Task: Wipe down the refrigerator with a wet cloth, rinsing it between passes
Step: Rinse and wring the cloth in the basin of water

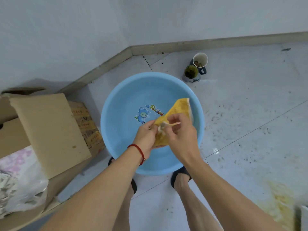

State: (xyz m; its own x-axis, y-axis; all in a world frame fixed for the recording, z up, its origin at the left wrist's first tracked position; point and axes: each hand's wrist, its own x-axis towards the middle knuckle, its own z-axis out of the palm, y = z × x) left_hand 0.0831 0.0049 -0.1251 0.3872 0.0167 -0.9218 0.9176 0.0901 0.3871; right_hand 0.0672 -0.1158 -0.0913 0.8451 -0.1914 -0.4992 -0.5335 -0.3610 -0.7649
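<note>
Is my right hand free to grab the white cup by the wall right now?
Probably not yet. The right hand and left hand both grip the yellow cloth over the blue basin. The white cup stands unobstructed beyond the basin, so let go first.

One view only here, from the person's head, looking steeply down and a little forward. Both forearms reach in from the bottom edge toward mid-frame, so the lens sits close above them. Straight below lies the blue basin (116, 104) on the tiled floor (250, 100), feet at its near rim. The wide angle bends the baseboard (216, 42) and takes in the wall's foot up top.
</note>
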